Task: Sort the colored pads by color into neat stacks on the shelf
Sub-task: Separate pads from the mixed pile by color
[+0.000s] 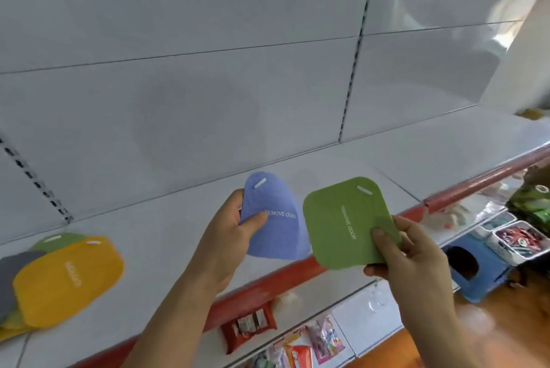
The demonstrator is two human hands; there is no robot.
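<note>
Gray pad (16,278) cut by left edge; yellow pad (67,281) print blurred; lower-shelf packets (297,344) unreadable

This looks like a small shop. A long white shelf (342,165) with a red front strip (268,284) runs along a white back wall (178,25) that has slotted metal rails (355,49) for hanging more shelves. Below it, packets of snacks (250,326) lie in rows on a lower shelf. At the right, a white basket (519,241) holds more small packets beside a blue stool (476,272).
</note>
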